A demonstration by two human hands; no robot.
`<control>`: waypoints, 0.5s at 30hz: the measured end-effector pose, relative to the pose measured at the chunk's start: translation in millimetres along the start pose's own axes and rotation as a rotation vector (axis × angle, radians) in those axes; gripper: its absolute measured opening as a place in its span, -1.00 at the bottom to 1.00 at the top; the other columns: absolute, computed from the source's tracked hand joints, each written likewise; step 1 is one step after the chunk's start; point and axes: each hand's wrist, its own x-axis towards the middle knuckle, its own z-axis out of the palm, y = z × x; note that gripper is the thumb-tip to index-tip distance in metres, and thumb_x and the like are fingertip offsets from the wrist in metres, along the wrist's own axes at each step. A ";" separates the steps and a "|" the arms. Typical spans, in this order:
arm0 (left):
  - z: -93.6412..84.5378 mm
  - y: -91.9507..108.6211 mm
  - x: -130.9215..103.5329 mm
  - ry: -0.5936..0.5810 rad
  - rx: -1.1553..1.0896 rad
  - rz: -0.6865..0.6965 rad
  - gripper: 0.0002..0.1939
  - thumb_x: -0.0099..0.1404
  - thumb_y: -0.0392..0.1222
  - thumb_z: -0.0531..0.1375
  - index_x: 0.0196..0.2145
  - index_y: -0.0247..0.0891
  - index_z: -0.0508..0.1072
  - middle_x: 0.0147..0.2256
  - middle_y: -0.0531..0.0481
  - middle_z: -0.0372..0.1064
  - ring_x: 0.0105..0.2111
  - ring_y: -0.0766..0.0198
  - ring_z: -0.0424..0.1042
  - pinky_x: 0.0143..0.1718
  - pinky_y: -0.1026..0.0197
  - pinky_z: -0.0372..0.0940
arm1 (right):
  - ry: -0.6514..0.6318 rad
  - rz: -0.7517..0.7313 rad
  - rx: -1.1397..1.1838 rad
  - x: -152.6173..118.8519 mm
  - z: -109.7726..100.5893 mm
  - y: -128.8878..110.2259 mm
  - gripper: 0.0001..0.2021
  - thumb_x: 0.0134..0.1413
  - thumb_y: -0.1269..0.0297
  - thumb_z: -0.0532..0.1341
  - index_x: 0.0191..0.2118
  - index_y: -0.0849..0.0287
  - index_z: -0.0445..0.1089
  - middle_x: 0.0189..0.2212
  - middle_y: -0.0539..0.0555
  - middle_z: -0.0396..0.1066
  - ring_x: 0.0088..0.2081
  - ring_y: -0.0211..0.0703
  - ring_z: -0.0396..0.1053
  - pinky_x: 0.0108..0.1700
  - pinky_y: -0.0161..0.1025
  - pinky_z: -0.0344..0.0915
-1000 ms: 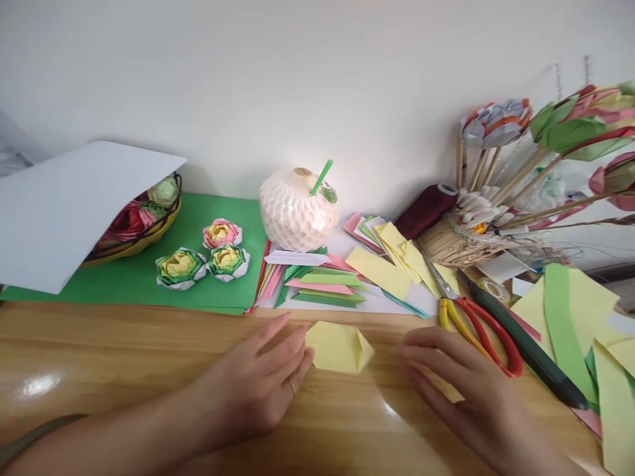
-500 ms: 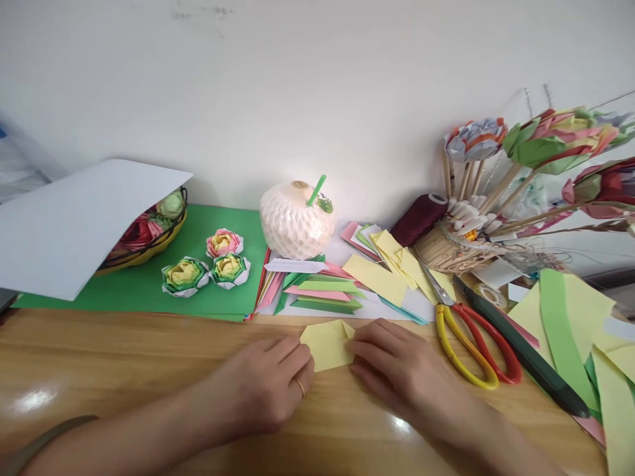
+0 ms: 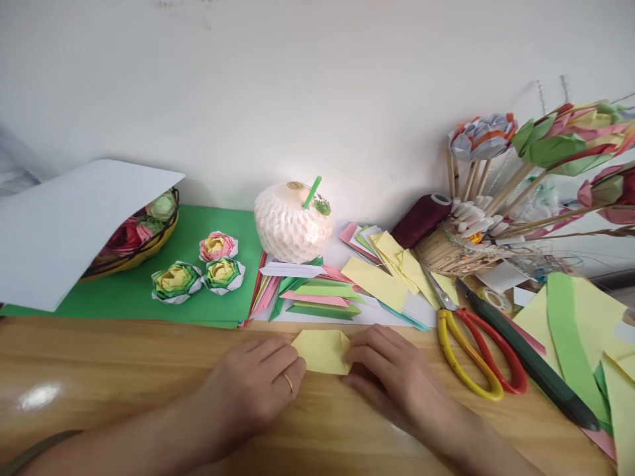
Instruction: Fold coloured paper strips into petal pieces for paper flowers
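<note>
A small piece of yellow paper (image 3: 322,352) with folded upper corners lies on the wooden table between my hands. My left hand (image 3: 260,380), a ring on one finger, is closed on the paper's left edge. At its right edge, the curled fingers of my right hand (image 3: 391,370) grip the paper, and the fingertips cover that corner. Just behind it lies a pile of folded green, pink and white paper strips (image 3: 322,291).
Scissors (image 3: 479,350) with red and yellow handles and a dark green cutter (image 3: 536,363) lie to the right. Three paper flowers (image 3: 176,281) sit on green sheets (image 3: 124,307). Behind stand a wrapped coconut (image 3: 292,225), a maroon thread spool (image 3: 421,218) and a basket of paper flowers (image 3: 441,251).
The right corner of the yellow paper, raised earlier, now lies flatter under my right fingers. Both hands keep their hold on the paper. The view has shifted slightly.
</note>
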 end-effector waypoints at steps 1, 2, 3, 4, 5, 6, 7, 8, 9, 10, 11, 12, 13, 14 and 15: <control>-0.6 0.5 0.2 0.003 -0.010 -0.012 -0.75 0.38 -0.39 -0.01 -0.37 -0.30 0.42 -0.52 0.04 0.36 -0.41 0.28 0.42 -0.34 0.26 0.34 | 0.021 0.000 -0.010 -0.5 1.2 -0.4 -0.91 0.24 0.38 0.10 -0.27 0.21 0.33 -0.39 0.07 0.36 -0.34 -0.16 0.29 -0.31 -0.22 0.26; -1.3 1.0 0.5 0.010 -0.018 -0.016 -0.76 0.37 -0.39 0.00 -0.36 -0.29 0.42 -0.53 0.05 0.36 -0.41 0.29 0.42 -0.34 0.26 0.34 | 0.035 -0.003 -0.022 -0.6 2.1 -0.7 -0.90 0.24 0.40 0.08 -0.27 0.21 0.33 -0.40 0.07 0.36 -0.35 -0.17 0.28 -0.32 -0.23 0.26; -2.0 1.3 0.8 0.016 -0.025 -0.016 -0.76 0.37 -0.39 0.00 -0.36 -0.30 0.42 -0.53 0.05 0.36 -0.41 0.28 0.42 -0.34 0.25 0.34 | 0.041 -0.011 -0.030 -0.3 2.6 -1.0 -0.89 0.24 0.42 0.08 -0.29 0.21 0.32 -0.41 0.07 0.36 -0.36 -0.17 0.27 -0.33 -0.24 0.26; -2.7 1.5 1.0 0.018 -0.033 -0.016 -0.77 0.37 -0.39 0.01 -0.36 -0.30 0.43 -0.53 0.05 0.36 -0.40 0.27 0.42 -0.33 0.24 0.34 | 0.042 -0.014 -0.033 0.2 2.9 -1.2 -0.88 0.24 0.42 0.07 -0.31 0.20 0.32 -0.42 0.06 0.36 -0.37 -0.18 0.27 -0.34 -0.25 0.25; -3.3 1.4 1.1 0.018 -0.041 -0.019 -0.77 0.37 -0.39 0.01 -0.37 -0.31 0.43 -0.54 0.05 0.36 -0.40 0.27 0.42 -0.33 0.24 0.34 | 0.041 -0.010 -0.031 0.8 2.9 -1.4 -0.87 0.24 0.42 0.07 -0.33 0.20 0.32 -0.42 0.06 0.35 -0.37 -0.18 0.27 -0.35 -0.25 0.24; -3.7 1.1 1.0 0.012 -0.051 -0.021 -0.76 0.37 -0.39 0.01 -0.38 -0.31 0.43 -0.54 0.05 0.36 -0.39 0.26 0.42 -0.33 0.24 0.34 | 0.037 0.001 -0.022 1.2 2.8 -1.4 -0.85 0.24 0.42 0.07 -0.35 0.19 0.31 -0.41 0.06 0.35 -0.36 -0.19 0.27 -0.34 -0.26 0.23; -4.2 0.7 1.0 -0.001 -0.062 -0.024 -0.76 0.36 -0.39 0.02 -0.39 -0.31 0.43 -0.54 0.05 0.36 -0.37 0.26 0.42 -0.32 0.24 0.33 | 0.030 0.019 -0.007 1.4 2.7 -1.3 -0.85 0.24 0.43 0.08 -0.36 0.18 0.31 -0.40 0.05 0.35 -0.36 -0.19 0.27 -0.34 -0.26 0.23; -4.5 0.2 1.0 -0.016 -0.075 -0.028 -0.76 0.36 -0.40 0.02 -0.40 -0.31 0.43 -0.53 0.05 0.36 -0.36 0.26 0.41 -0.31 0.23 0.33 | 0.029 0.037 0.017 1.2 2.6 -1.0 -0.86 0.23 0.43 0.09 -0.36 0.18 0.31 -0.39 0.05 0.35 -0.35 -0.19 0.27 -0.33 -0.25 0.22; -4.7 -0.3 1.1 -0.029 -0.087 -0.034 -0.76 0.35 -0.41 0.03 -0.41 -0.30 0.43 -0.53 0.05 0.37 -0.35 0.25 0.41 -0.29 0.22 0.32 | 0.030 0.056 0.047 0.7 2.7 -0.6 -0.89 0.22 0.43 0.11 -0.34 0.17 0.31 -0.38 0.05 0.35 -0.33 -0.19 0.28 -0.32 -0.25 0.22; -4.8 -0.9 1.3 -0.037 -0.102 -0.042 -0.76 0.34 -0.42 0.04 -0.43 -0.30 0.43 -0.52 0.05 0.37 -0.33 0.24 0.40 -0.27 0.20 0.31 | 0.030 0.072 0.078 -0.1 3.0 0.0 -0.91 0.21 0.43 0.12 -0.32 0.16 0.31 -0.38 0.04 0.35 -0.32 -0.19 0.28 -0.30 -0.25 0.22; -4.7 -1.4 1.7 -0.042 -0.122 -0.056 -0.76 0.34 -0.41 0.05 -0.44 -0.29 0.42 -0.51 0.05 0.38 -0.32 0.22 0.39 -0.25 0.18 0.30 | 0.029 0.084 0.110 -1.1 3.4 0.6 -0.93 0.21 0.42 0.14 -0.31 0.16 0.31 -0.37 0.04 0.35 -0.32 -0.19 0.28 -0.30 -0.24 0.22; -4.6 -1.9 2.1 -0.047 -0.149 -0.084 -0.77 0.33 -0.41 0.06 -0.45 -0.29 0.42 -0.50 0.05 0.38 -0.30 0.20 0.38 -0.23 0.15 0.28 | 0.029 0.096 0.139 -2.2 3.9 1.0 -0.94 0.20 0.42 0.14 -0.30 0.15 0.31 -0.37 0.03 0.35 -0.31 -0.19 0.28 -0.29 -0.24 0.21; -4.2 -2.5 2.6 -0.051 -0.185 -0.121 -0.77 0.33 -0.40 0.06 -0.45 -0.28 0.41 -0.49 0.05 0.39 -0.29 0.19 0.37 -0.21 0.14 0.27 | 0.030 0.108 0.162 -3.1 4.5 1.2 -0.95 0.20 0.42 0.15 -0.29 0.15 0.32 -0.36 0.03 0.35 -0.31 -0.19 0.28 -0.29 -0.23 0.21; -3.8 -3.0 3.1 -0.058 -0.231 -0.167 -0.78 0.32 -0.39 0.07 -0.45 -0.27 0.41 -0.48 0.05 0.39 -0.27 0.19 0.36 -0.21 0.13 0.25 | 0.029 0.120 0.180 -3.7 5.1 1.1 -0.94 0.21 0.42 0.14 -0.29 0.14 0.32 -0.36 0.03 0.35 -0.31 -0.19 0.28 -0.29 -0.23 0.21; -3.3 -3.5 3.6 -0.067 -0.282 -0.218 -0.79 0.31 -0.38 0.07 -0.45 -0.27 0.40 -0.46 0.04 0.39 -0.26 0.19 0.35 -0.21 0.13 0.24 | 0.029 0.135 0.192 -3.9 5.7 0.6 -0.93 0.21 0.43 0.13 -0.29 0.14 0.32 -0.36 0.03 0.34 -0.31 -0.19 0.28 -0.28 -0.23 0.21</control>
